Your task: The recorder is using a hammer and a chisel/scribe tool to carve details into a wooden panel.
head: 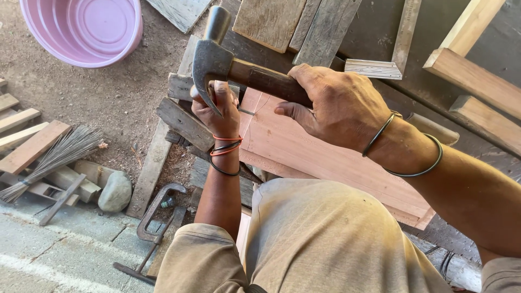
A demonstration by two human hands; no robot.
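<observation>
Grip check: your right hand (339, 106) is clenched high on the claw hammer (239, 68) handle, near the heavy steel head. Left hand (220, 108) pinches something small, likely a nail, unclear, at the reddish plank (315, 157) edge. Handle looks stiff; hold lower for swing.

This is an outdoor carpentry yard on bare dirt. Offcut planks (32, 144) lie scattered about, an iron clamp (154, 214) rests nearby, and a claw hammer (217, 62) is in use.
</observation>
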